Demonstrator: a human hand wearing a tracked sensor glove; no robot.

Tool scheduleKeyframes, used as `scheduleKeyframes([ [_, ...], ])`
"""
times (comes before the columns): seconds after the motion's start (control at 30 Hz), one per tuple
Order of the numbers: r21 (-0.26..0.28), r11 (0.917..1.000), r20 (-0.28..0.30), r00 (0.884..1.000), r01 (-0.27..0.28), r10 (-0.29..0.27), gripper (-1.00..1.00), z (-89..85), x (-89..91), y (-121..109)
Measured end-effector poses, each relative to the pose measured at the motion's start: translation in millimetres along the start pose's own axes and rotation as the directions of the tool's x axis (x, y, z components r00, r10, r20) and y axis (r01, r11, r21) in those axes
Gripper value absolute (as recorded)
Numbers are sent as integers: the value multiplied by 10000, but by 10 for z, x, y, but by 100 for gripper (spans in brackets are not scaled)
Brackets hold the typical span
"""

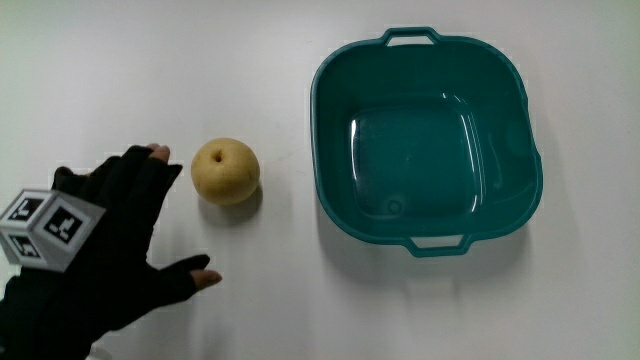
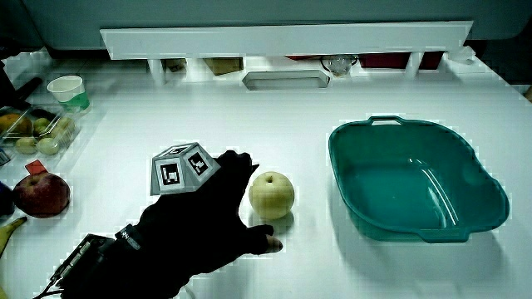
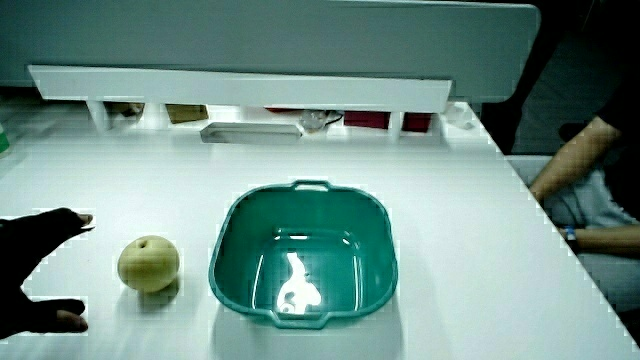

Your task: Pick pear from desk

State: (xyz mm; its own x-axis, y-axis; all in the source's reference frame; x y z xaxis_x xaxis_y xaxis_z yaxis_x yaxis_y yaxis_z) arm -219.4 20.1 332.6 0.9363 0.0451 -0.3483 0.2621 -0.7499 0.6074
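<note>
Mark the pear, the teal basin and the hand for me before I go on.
pear point(image 1: 225, 171), main view, middle of its rounded top.
teal basin point(image 1: 330, 200), main view, on the wall nearest the pear.
hand point(image 1: 110, 245), main view, back of the glove beside the patterned cube.

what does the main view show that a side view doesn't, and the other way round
Only the main view looks straight down into the teal basin, showing it holds nothing. Only a side view shows the red apple, the paper cup and the white partition at the table's edge. Both show the pear resting on the table between the basin and the hand, whose fingers are spread beside the pear without touching it, with the patterned cube on the hand's back.
</note>
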Motion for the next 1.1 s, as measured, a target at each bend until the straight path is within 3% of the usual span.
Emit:
scheduleKeyframes([
  [0.03, -313, 9956, 439, 9950, -878, 892, 0, 80, 91, -8],
  [0.1, -679, 9908, 777, 9895, -1170, 1222, 0, 93, 54, 79],
  [0.13, 57, 9992, 306, 9987, -406, 404, 0, -73, -257, 241],
  [0.17, -693, 9909, 1193, 9852, -1154, 1230, 0, 71, -39, 193],
  [0.2, -997, 9859, 1311, 9804, -1342, 1467, 0, 95, -45, 235],
  [0.23, -681, 9938, 922, 9913, -878, 939, 0, 128, -38, 278],
  [0.27, -497, 9974, 930, 9941, -519, 563, 0, 127, -73, 340],
  [0.3, -646, 9962, 1182, 9908, -585, 658, 0, 117, -113, 397],
  [0.33, -1069, 9893, 1540, 9814, -992, 1150, 0, 125, -121, 431],
  [0.5, -1245, 9914, 1934, 9790, -399, 637, 0, 69, -225, 699],
  [0.53, -1437, 9878, 1870, 9786, -592, 858, 0, 65, -224, 727],
  [0.6, -1608, 9860, 2158, 9732, -448, 794, 0, 37, -241, 805],
  [0.63, -1707, 9851, 2325, 9724, 190, 215, 0, 12, -266, 857],
  [0.67, -1821, 9822, 2093, 9741, -467, 851, 0, 24, -228, 861],
  [0.73, -1938, 9808, 2232, 9724, -236, 675, 0, -14, -248, 943],
  [0.93, -2481, 9685, 2358, 9683, -219, 823, 0, -97, -243, 1091],
  [1.1, -2563, 9664, 2560, 9630, -165, 843, 0, -169, -287, 1187],
])
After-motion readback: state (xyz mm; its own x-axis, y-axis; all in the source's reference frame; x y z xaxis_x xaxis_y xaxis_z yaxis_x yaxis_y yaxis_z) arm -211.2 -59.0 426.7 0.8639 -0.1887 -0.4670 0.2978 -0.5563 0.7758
